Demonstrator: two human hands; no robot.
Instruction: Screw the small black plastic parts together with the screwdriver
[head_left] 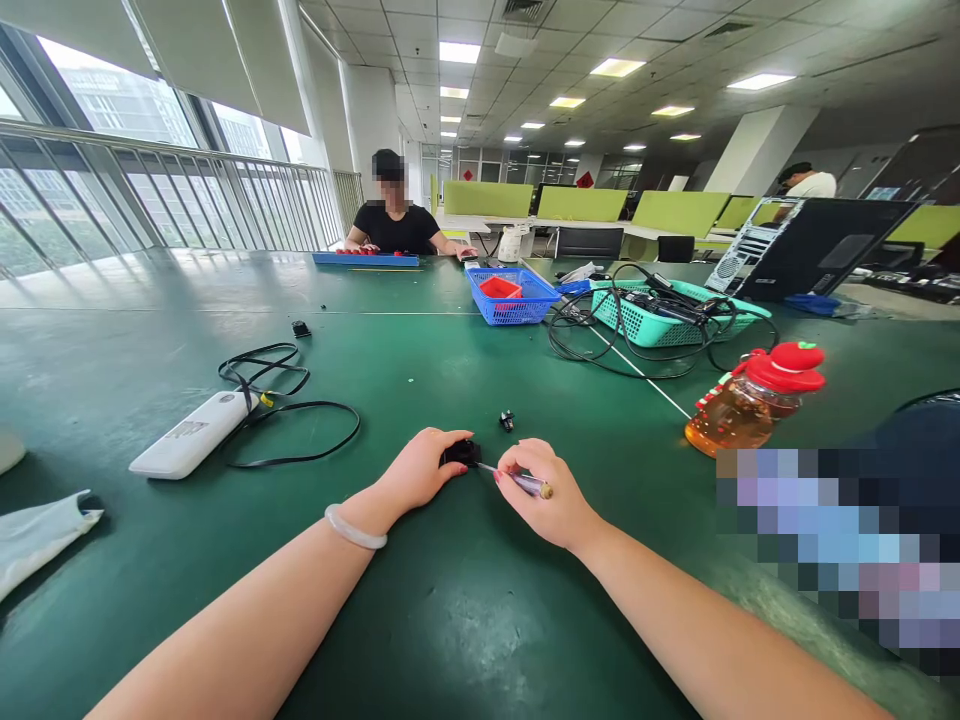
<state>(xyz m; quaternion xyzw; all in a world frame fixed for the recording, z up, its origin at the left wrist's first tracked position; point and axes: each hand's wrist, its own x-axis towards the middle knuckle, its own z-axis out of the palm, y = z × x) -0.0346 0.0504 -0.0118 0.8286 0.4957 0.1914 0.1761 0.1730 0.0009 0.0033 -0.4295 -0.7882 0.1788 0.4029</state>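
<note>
In the middle of the head view, my left hand is closed round a small black part, thumb and fingers on either side of it. I cannot make out what kind of part it is. My right hand grips a screwdriver with a purplish handle. Its thin metal shaft points left, and the tip meets or nearly meets the right side of the black part. Just beyond my hands, a small black piece with shiny bits lies on the green table.
To the left lie a white power bank and a black cable. A blue basket and a teal basket of cables stand farther back. At right are a red-lidded bottle and a computer case. A person sits opposite.
</note>
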